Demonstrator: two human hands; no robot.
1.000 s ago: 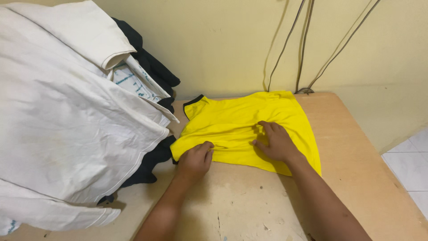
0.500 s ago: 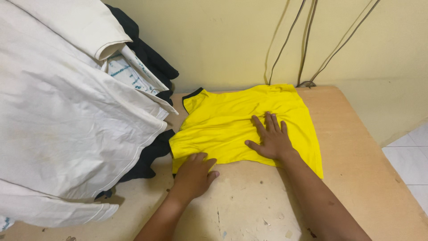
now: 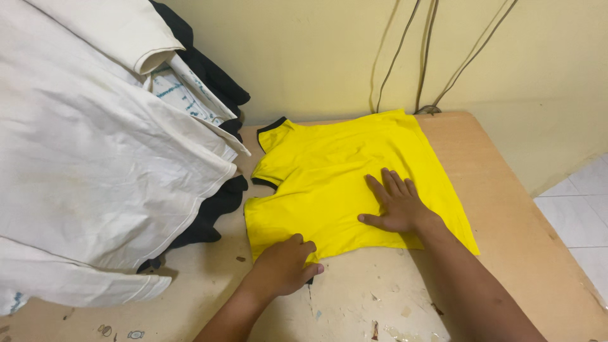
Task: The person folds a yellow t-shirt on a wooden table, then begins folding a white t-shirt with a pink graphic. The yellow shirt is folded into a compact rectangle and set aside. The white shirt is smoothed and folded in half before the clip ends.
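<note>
Lying flat at the centre of the worn tan wooden table [image 3: 519, 209]: a folded bright yellow cotton shirt with black-trimmed sleeve [image 3: 342, 171]. Pressing down on its 4 o'clock part, fingers spread and holding nothing: right hand [image 3: 396, 206]. Pinching the hem at 7 o'clock, fingers curled together on the cloth: left hand [image 3: 285, 266]. Spreading at 9 o'clock, just beside the shirt: a heap of white and black garments [image 3: 95, 164].

Both hands down flat on the shirt

Left hand [image 3: 285, 266] sits at the near edge of the yellow shirt [image 3: 342, 177], fingers curled, knuckles up, thumb poking out to the right. Right hand [image 3: 396, 206] lies palm down further onto the shirt, fingers spread and pointing away, thumb out to the left. Both forearms are bare and come in from the bottom.
</note>
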